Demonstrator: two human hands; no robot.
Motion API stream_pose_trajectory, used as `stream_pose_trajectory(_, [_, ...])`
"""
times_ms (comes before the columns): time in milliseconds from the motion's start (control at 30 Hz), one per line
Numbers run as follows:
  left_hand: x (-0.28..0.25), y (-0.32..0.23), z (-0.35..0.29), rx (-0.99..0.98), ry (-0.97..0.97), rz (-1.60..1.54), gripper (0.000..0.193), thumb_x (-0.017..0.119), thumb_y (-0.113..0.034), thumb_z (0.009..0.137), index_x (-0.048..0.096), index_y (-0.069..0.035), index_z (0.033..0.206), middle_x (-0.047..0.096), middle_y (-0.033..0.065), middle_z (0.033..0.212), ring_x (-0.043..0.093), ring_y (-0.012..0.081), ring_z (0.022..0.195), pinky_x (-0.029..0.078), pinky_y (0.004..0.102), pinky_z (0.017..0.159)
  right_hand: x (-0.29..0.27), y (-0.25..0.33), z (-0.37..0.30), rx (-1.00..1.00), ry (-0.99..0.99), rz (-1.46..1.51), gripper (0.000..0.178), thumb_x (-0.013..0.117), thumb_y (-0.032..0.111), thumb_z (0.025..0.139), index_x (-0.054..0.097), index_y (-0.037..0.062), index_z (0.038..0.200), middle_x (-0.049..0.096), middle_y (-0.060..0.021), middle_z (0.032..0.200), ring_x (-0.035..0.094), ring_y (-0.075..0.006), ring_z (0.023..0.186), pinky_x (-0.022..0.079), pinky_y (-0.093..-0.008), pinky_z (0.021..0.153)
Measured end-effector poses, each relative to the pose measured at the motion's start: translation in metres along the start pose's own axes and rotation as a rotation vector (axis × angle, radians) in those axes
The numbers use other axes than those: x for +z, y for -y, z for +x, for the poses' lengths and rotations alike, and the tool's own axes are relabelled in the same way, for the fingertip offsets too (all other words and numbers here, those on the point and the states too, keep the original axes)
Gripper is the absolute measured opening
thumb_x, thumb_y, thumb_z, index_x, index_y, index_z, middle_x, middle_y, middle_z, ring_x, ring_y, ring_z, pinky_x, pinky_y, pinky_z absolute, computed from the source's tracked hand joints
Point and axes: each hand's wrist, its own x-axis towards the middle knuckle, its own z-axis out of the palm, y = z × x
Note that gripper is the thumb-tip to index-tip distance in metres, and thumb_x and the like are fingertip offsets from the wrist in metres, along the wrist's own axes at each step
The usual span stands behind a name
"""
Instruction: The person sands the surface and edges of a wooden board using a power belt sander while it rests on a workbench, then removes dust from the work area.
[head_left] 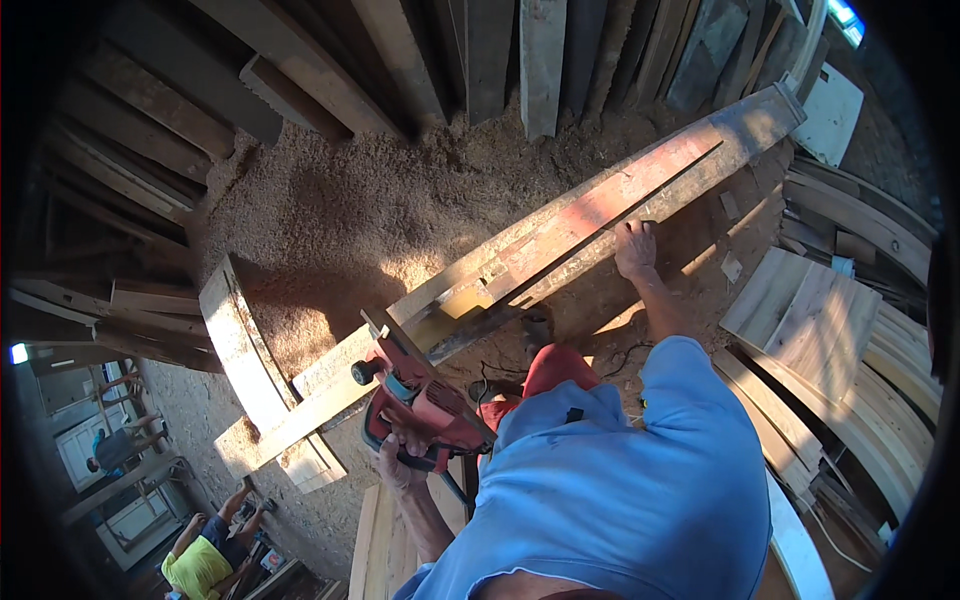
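Observation:
My left hand point(402, 447) is wrapped around the rear handle of a red and black electric hand planer point(425, 392). The planer's front end lies over the near edge of a long pale board point(335, 385), left of my body. A reddish plank point(625, 185) rests along a heavy wooden beam point(745, 135) that runs up to the far right. On the near edge of that beam, my right hand point(636, 250) has its fingers bent over the wood. Whether the planer's sole touches the board is hidden.
Wood shavings point(340, 200) cover the floor beyond the beam. Upright planks point(542, 65) stand along the back. A crosspiece point(240, 325) supports the board's left end. Stacked boards point(800, 310) lie at right. Another person in a yellow shirt point(198, 572) is at lower left.

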Motion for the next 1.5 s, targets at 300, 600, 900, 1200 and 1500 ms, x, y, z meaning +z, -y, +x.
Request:
stream_pose_trajectory(300, [0.008, 0.004, -0.005, 0.002, 0.027, -0.102, 0.025, 0.064, -0.030, 0.101, 0.051, -0.010, 0.093, 0.050, 0.0011, 0.070, 0.051, 0.0131, 0.063, 0.055, 0.0344, 0.071, 0.000, -0.002, 0.009, -0.035, 0.422, -0.177, 0.029, 0.055, 0.024, 0.098, 0.070, 0.0061, 0.117, 0.069, -0.0199, 0.125, 0.067, -0.0346, 0.118, 0.057, -0.0453, 0.098])
stream_pose_trajectory(600, [-0.046, -0.011, -0.049, 0.123, -0.003, -0.140, 0.027, 0.068, -0.028, 0.095, 0.048, -0.010, 0.088, 0.047, -0.0001, 0.067, 0.048, 0.0106, 0.057, 0.045, 0.0265, 0.057, -0.077, 0.109, -0.097, -0.102, 0.629, 1.159, 0.026, 0.063, 0.006, 0.097, 0.063, -0.0012, 0.122, 0.071, -0.0081, 0.101, 0.071, -0.0168, 0.094, 0.059, -0.0332, 0.086])
stream_pose_trajectory(900, [-0.102, -0.025, -0.092, 0.218, -0.040, -0.179, 0.027, 0.069, -0.027, 0.093, 0.048, -0.011, 0.087, 0.047, -0.0004, 0.065, 0.048, 0.0107, 0.054, 0.045, 0.0266, 0.056, -0.193, 0.354, -0.230, -0.771, 0.790, 1.365, 0.020, 0.064, 0.018, 0.106, 0.071, 0.0030, 0.118, 0.067, -0.0030, 0.098, 0.063, -0.0084, 0.089, 0.052, -0.0271, 0.080])
stream_pose_trajectory(1200, [-0.141, -0.035, -0.135, 0.283, -0.067, -0.289, 0.042, 0.064, -0.020, 0.094, 0.050, -0.004, 0.131, 0.049, 0.0008, 0.077, 0.050, 0.0104, 0.055, 0.048, 0.0261, 0.054, -0.179, 0.426, -0.297, -0.963, 0.402, 1.255, 0.020, 0.063, 0.019, 0.106, 0.072, 0.0008, 0.106, 0.068, -0.0087, 0.085, 0.065, -0.0173, 0.080, 0.051, -0.0336, 0.073])
stream_pose_trajectory(1500, [-0.168, -0.038, -0.152, 0.302, -0.041, -0.320, 0.084, 0.065, -0.013, 0.094, 0.022, -0.009, 0.166, 0.050, 0.0025, 0.083, 0.052, 0.0118, 0.056, 0.050, 0.0277, 0.051, -0.116, 0.473, -0.336, -1.238, 0.361, 1.239, 0.017, 0.064, 0.015, 0.104, 0.074, 0.0015, 0.105, 0.070, -0.0128, 0.088, 0.068, -0.0258, 0.077, 0.055, -0.0347, 0.072])
